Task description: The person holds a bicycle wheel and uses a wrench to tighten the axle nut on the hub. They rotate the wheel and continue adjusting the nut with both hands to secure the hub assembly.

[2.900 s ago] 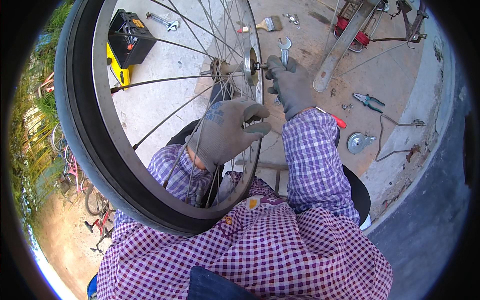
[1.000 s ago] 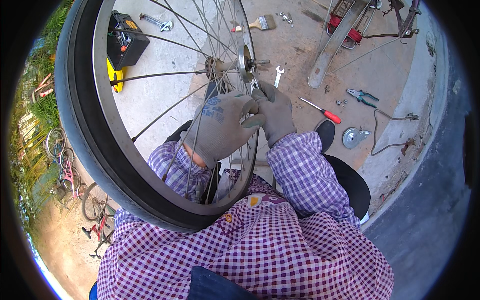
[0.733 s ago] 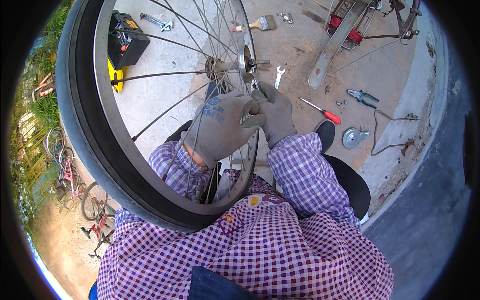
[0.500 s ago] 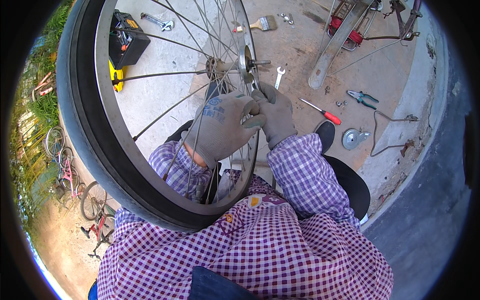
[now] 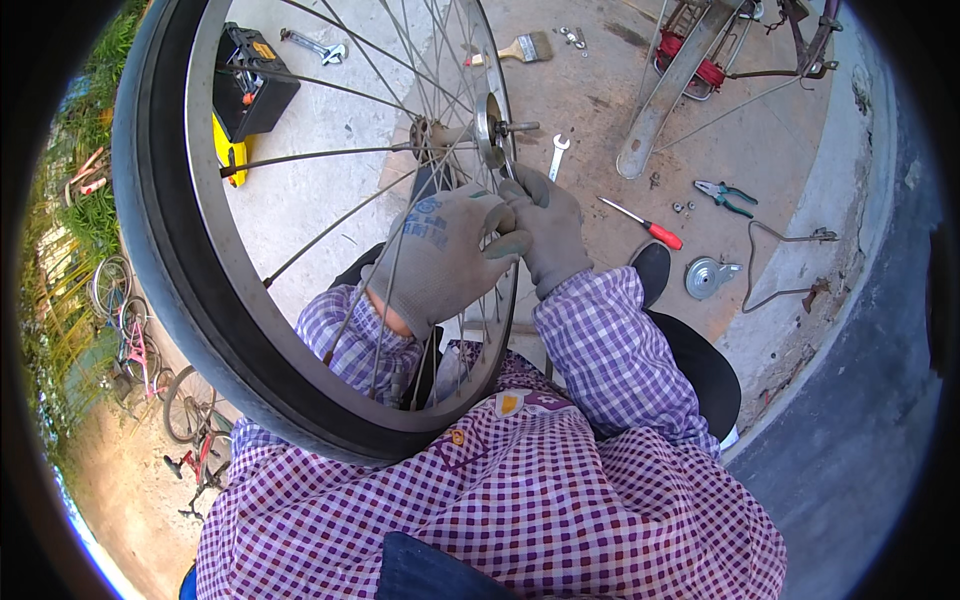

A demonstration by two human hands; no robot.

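Note:
A bicycle wheel (image 5: pixel 272 375) with a black tyre stands upright in front of me, leaning over my lap. Its hub (image 5: pixel 440 140) carries a round metal drum (image 5: pixel 488 130) and a threaded axle on the right side. My left hand (image 5: pixel 440 250), in a grey glove, reaches in among the spokes, fingers bent and closed close to my right hand. Just below the drum my right hand (image 5: pixel 550 225), gloved too, is closed, with a thin strip of shiny metal showing above its fingertips. What either hand grips is mostly hidden by the fingers.
On the ground to the right lie a wrench (image 5: pixel 559 155), red screwdriver (image 5: pixel 650 228), pliers (image 5: pixel 727 197), metal disc (image 5: pixel 706 278) and bent rod (image 5: pixel 755 265). A brush (image 5: pixel 525 48) and bicycle frame (image 5: pixel 655 110) are farther off. Left are an adjustable wrench (image 5: pixel 315 46) and black toolbox (image 5: pixel 255 90).
The wheel's rim and hub have shifted very slightly to the left. Both hands keep nearly the same place and pose.

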